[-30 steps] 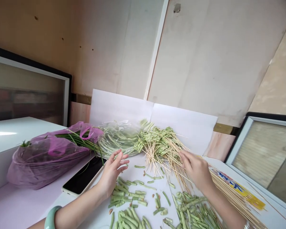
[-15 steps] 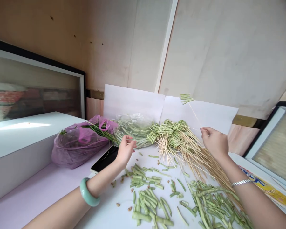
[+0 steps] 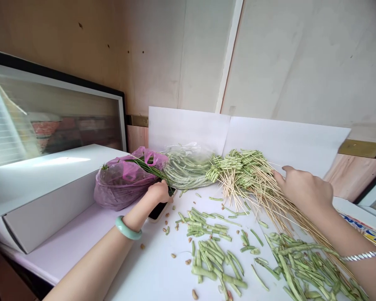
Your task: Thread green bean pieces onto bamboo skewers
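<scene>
My left hand [image 3: 160,192] reaches over the black phone [image 3: 157,211], its fingers curled down beside the ends of long green stems [image 3: 150,167]. What lies under those fingers is hidden. The stems stick out of a purple plastic bag [image 3: 119,188]. My right hand [image 3: 305,190] is at the right side of a pile of skewered green bean pieces [image 3: 242,165], thumb and forefinger parted near the bare wooden skewers [image 3: 269,205]. Cut bean pieces [image 3: 211,255] lie loose in front, and a bigger heap of beans [image 3: 310,263] is under my right forearm.
A clear bag of long beans [image 3: 188,167] stands at the back, against white boards [image 3: 188,125]. To the left is a white box [image 3: 56,209] below a window. Small brown seeds [image 3: 188,262] dot the white table [image 3: 156,271]. A printed package [image 3: 366,230] is at far right.
My right hand has come down from the raised skewer of bean pieces to the pile, and that skewer no longer stands apart. My left hand has moved left and down over the phone.
</scene>
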The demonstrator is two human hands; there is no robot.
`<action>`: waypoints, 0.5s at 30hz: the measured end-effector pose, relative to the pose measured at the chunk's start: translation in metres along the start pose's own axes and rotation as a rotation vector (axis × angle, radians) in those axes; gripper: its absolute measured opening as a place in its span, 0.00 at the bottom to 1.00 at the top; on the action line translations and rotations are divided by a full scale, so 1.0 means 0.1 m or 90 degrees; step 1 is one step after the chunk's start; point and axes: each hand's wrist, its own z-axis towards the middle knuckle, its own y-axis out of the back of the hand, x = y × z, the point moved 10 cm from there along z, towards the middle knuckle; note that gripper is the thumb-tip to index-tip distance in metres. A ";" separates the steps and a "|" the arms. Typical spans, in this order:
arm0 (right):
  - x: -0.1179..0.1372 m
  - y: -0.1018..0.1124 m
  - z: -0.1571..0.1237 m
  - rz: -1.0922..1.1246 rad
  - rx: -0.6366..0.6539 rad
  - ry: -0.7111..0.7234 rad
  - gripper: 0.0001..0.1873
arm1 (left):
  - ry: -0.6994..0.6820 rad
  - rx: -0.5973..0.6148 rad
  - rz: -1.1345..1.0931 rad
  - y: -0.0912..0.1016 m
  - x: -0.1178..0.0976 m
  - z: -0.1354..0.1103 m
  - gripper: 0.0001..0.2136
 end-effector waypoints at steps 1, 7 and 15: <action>0.00 0.07 -0.06 -0.005 -0.021 -0.009 0.25 | 0.004 0.006 0.016 -0.02 0.00 0.01 0.16; -0.05 0.18 -0.35 0.000 -0.099 -0.034 0.23 | 0.012 0.031 0.083 -0.10 0.00 0.03 0.17; -0.15 0.16 -0.58 0.048 -0.146 -0.033 0.14 | -0.004 0.038 0.112 -0.09 -0.02 0.02 0.17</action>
